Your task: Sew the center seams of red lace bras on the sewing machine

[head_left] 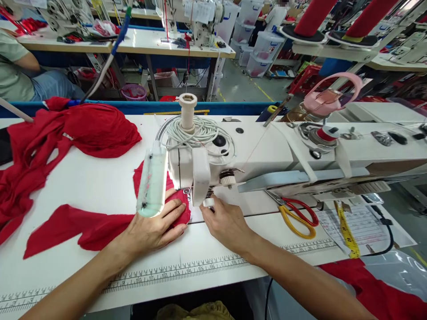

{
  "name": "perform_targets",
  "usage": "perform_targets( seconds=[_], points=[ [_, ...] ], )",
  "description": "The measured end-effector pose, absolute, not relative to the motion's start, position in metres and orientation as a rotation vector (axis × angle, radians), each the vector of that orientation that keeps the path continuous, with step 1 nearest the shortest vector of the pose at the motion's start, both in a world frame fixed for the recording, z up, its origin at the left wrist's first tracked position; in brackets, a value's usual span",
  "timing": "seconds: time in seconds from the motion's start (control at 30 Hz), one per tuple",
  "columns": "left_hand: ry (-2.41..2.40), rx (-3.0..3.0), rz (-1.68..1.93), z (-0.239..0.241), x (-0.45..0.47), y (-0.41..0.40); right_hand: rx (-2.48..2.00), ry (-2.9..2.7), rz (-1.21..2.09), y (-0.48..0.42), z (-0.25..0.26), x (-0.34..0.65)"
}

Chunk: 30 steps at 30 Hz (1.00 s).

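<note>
My left hand [160, 222] lies flat on a piece of red fabric [182, 216], fingers stretched toward the presser foot [187, 192] of a white sewing machine [263, 149]. The fabric's edge reaches the foot, and a long strip of it trails left under my wrist. My right hand [227, 222] is curled just right of the needle area, thumb and fingers closed beside a small white part [209, 202] low on the machine head. Whatever sits between those fingers is hidden. A lit, clear lamp [151, 182] hangs over the fabric and partly covers it.
A heap of red fabric [96, 129] covers the table's left side. Scissors [296, 215], a yellow tape measure [347, 231] and a written sheet [363, 229] lie right. A ruler scale [176, 271] runs along the front. Coiled cable [200, 133] rests on the machine; a person [20, 71] sits far left.
</note>
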<state>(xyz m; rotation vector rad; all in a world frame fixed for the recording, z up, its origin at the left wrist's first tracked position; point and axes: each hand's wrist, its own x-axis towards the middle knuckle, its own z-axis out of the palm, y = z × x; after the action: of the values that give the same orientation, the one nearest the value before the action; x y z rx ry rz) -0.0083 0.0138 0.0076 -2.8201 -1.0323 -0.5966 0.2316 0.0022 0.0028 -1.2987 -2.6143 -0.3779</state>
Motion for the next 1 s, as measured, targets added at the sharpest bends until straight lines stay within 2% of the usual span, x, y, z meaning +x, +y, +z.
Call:
perform_targets(
  seconds=[0.33, 0.8, 1.0],
  points=[
    [-1.161, -2.849, -0.567, 0.006, -0.01, 0.011, -1.243, -2.531, -0.415, 0.004, 0.003, 0.235],
    [-0.992, -2.863, -0.596, 0.015, -0.003, 0.019, -1.309, -2.682, -0.127, -0.003, 0.011, 0.235],
    [-0.887, -2.83, -0.61, 0.022, 0.0, 0.023, -1.37, -2.525, -0.155, -0.001, 0.012, 0.24]
  ],
)
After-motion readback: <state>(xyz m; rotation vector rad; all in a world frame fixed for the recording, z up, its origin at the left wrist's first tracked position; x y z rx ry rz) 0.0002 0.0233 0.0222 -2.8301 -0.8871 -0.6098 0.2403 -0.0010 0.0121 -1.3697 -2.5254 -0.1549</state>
